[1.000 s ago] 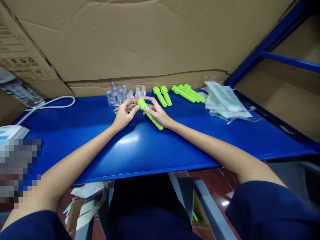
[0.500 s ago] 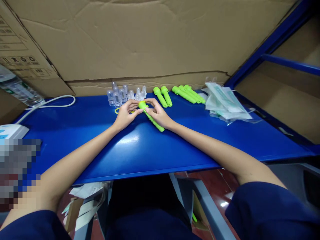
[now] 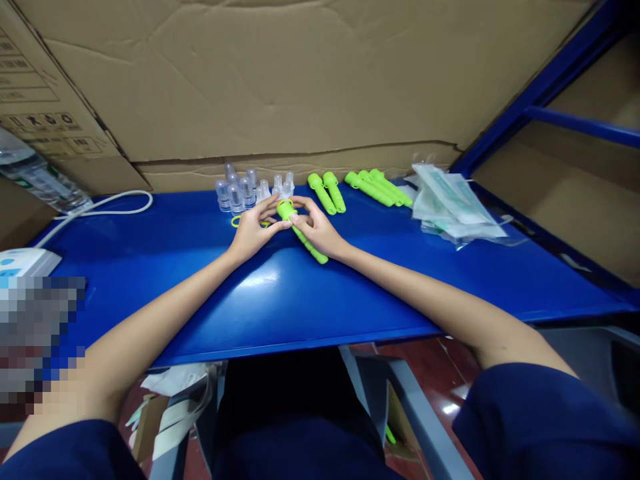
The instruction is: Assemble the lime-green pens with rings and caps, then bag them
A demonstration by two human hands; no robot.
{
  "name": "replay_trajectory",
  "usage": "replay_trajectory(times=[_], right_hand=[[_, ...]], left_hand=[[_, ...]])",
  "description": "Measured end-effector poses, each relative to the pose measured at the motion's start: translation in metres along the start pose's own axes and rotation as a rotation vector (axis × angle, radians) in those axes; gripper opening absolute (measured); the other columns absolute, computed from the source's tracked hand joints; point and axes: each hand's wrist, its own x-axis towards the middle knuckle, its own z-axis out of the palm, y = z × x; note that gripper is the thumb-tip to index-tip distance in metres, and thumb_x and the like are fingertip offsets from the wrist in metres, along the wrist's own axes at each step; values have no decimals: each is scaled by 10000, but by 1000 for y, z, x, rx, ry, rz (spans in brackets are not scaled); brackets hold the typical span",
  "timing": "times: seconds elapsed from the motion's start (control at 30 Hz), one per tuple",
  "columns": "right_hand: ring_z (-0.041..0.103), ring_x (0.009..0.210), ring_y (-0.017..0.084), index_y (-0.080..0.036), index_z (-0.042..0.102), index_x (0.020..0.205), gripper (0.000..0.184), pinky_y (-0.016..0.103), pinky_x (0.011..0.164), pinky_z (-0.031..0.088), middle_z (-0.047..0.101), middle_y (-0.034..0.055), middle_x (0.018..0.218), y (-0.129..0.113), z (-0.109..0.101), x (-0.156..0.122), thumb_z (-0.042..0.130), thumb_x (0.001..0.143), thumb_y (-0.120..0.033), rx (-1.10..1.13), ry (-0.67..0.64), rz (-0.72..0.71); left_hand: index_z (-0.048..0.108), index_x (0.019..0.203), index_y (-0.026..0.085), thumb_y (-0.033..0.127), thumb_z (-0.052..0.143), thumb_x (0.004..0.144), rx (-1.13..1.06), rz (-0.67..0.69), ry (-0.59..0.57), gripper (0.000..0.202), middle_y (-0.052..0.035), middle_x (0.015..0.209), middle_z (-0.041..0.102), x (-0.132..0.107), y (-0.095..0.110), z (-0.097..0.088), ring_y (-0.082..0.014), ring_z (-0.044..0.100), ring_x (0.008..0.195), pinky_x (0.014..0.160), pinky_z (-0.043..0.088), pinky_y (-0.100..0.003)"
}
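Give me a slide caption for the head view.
Left hand and right hand hold a green tube over a blue table near clear plastic pieces.

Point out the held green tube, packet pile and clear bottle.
Held green tube (image 3: 311, 247): head view, on its lower barrel.
Packet pile (image 3: 454, 200): head view, on its upper surface.
Clear bottle (image 3: 46, 181): head view, on its side.

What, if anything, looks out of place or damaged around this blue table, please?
The plastic packets heaped at the right of the table lie askew, unlike the green tubes lined up nearby. Behind, the cardboard has a ragged lower edge, perhaps torn.
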Motion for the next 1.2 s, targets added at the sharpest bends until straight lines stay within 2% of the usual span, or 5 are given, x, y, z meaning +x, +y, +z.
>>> replay_trajectory(times=[0.4,0.6,0.8,0.97,1.2], right_hand=[[588,1203,270,-208,427,1498,581,494,1029,527,482,151,1479,-2,-4,-1,478,990,-486,-15,-109,7],[486,1353,282,-181,526,1393,528,504,1177,379,544,152,1380,5,-6,2,497,983,-513,-87,-85,-97],[677,800,163,-228,436,1362,520,352,716,605,580,125,1334,1,-3,-1,534,971,-558,140,-143,-11],[632,513,118,-231,357,1360,614,241,416,503,612,-8,882,-2,-2,-1,586,938,-613,342,-245,73],[518,399,61,-238,350,1329,619,182,311,401,558,-64,775,-4,1,-1,608,925,-629,328,-157,55]], left_hand=[[607,1301,187,406,838,754,251,146,5,633,-120,1247,722,0,4,-5,-243,691,1127,908,540,-338],[587,1291,190,427,848,746,229,158,8,649,-118,1234,724,-1,4,-4,-231,700,1112,856,533,-313],[592,1263,190,397,852,741,242,159,41,619,-107,1190,736,-2,4,-4,-222,708,1082,747,505,-276],[589,1254,187,412,857,740,229,180,46,621,-102,1165,741,-1,5,-3,-214,710,1072,747,502,-274],[585,1231,179,410,859,745,256,197,88,604,-102,1126,744,-1,4,-2,-217,718,1062,748,521,-274]])
